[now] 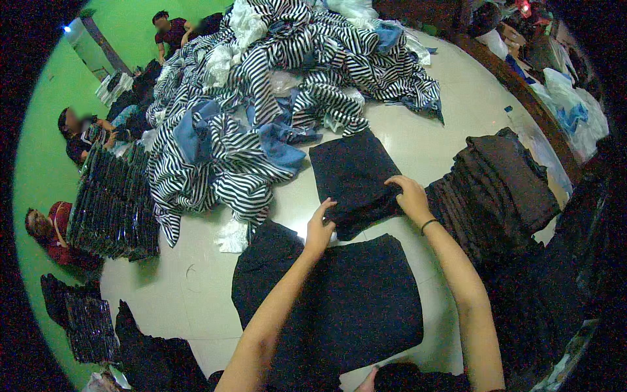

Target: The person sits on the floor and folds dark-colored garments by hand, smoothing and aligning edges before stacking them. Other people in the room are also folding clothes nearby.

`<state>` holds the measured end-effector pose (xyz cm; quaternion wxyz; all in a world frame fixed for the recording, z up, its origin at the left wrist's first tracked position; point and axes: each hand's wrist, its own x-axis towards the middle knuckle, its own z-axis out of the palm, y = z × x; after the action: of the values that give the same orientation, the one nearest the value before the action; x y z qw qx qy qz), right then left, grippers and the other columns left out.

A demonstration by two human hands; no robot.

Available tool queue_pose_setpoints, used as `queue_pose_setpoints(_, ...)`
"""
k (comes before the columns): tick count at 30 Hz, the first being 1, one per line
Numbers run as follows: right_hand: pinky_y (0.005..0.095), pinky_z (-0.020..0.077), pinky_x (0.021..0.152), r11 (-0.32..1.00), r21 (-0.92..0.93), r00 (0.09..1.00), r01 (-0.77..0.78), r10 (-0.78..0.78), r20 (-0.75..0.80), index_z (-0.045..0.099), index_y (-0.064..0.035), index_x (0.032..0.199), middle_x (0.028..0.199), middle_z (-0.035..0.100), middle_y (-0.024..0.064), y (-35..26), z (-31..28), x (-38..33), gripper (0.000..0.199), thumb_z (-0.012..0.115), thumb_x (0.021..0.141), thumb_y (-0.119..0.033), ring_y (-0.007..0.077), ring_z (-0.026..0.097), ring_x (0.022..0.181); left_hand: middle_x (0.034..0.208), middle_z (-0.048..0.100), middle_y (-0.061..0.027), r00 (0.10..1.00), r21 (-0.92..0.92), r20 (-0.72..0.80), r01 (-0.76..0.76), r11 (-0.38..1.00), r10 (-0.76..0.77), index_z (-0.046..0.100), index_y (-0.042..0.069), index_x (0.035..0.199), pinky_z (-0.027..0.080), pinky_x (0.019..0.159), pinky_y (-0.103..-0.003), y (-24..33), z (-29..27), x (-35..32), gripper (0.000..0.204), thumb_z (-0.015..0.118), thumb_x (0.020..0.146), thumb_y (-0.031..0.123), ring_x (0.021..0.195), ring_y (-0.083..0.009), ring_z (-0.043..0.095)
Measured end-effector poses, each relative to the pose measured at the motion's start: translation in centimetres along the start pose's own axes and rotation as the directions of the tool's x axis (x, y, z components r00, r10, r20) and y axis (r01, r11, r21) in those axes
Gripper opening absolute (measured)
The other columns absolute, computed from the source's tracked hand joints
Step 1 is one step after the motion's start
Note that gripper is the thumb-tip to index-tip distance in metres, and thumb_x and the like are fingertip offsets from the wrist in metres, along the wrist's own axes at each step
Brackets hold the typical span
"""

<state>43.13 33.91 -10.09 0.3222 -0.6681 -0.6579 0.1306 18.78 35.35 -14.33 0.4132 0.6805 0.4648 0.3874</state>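
A folded piece of black clothing (356,166) lies on the floor in front of me, its near edge bunched into a thick fold. My left hand (320,227) grips the left end of that fold between thumb and fingers. At the fold's right end, my right hand (413,199) is closed on the cloth, with a dark band round the wrist. Closer to me, below both forearms, another black garment (372,294) is spread on the floor. What kind of garment either one is, I cannot tell.
A big heap of black-and-white striped clothes (261,78) with blue pieces rises ahead. Stacked dark garments (496,189) stand at right, shiny packed ones (114,202) at left. Several people sit along the green wall (46,170). Pale tiled floor (189,294) shows between.
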Motion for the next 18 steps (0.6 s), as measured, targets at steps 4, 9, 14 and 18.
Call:
queue_pose_setpoints(4,0.0343,0.0368,0.085,0.991,-0.124,0.997,-0.044,0.052,0.062,0.057,-0.012,0.092,0.101,0.055,0.0069,-1.2,-0.9,0.6,0.042,0.042,0.058,0.006,0.0281,0.05,0.094,0.112,0.05,-0.0102,0.997,-0.026,-0.02,0.074,0.997,-0.075,0.054,0.006,0.101,0.043,0.078,-0.026,1.9,-0.7,0.8,0.04,0.046,0.064,-0.008,0.097,-0.0204,0.051)
queue_pose_setpoints(9,0.0366,0.0399,0.079,0.986,-0.153,0.963,0.064,-0.101,-0.251,0.055,-0.0082,0.096,0.095,0.056,0.009,-5.7,-4.9,0.8,0.038,0.047,0.06,0.001,0.0288,0.051,0.088,0.082,0.054,-0.004,0.97,-0.09,-0.201,-0.157,0.983,0.137,0.054,0.0,0.097,0.041,0.065,-0.021,8.3,-3.6,1.9,0.031,0.05,0.066,-0.006,0.074,-0.0098,0.052)
queue_pose_setpoints(14,0.0404,0.0425,0.075,0.996,-0.044,0.934,0.077,-0.087,-0.345,0.051,-0.0025,0.1,0.094,0.055,0.0161,-10.8,-11.6,0.2,0.039,0.049,0.062,-0.01,0.034,0.052,0.086,0.061,0.052,-0.0018,0.963,-0.267,0.268,0.116,0.957,-0.042,0.054,0.0,0.089,0.036,0.042,-0.018,16.1,-10.1,2.1,0.016,0.052,0.075,0.006,0.05,-0.006,0.048)
queue_pose_setpoints(18,0.0357,0.0436,0.075,0.994,-0.011,0.994,-0.105,0.104,-0.042,0.058,-0.0027,0.094,0.089,0.058,0.0196,-11.6,-14.3,3.7,0.032,0.051,0.064,-0.013,0.0332,0.055,0.084,0.063,0.053,-0.0032,0.956,-0.282,0.199,0.268,0.921,-0.217,0.054,0.001,0.089,0.036,0.04,-0.017,18.9,-10.3,3.6,0.015,0.053,0.077,0.01,0.045,-0.0069,0.047)
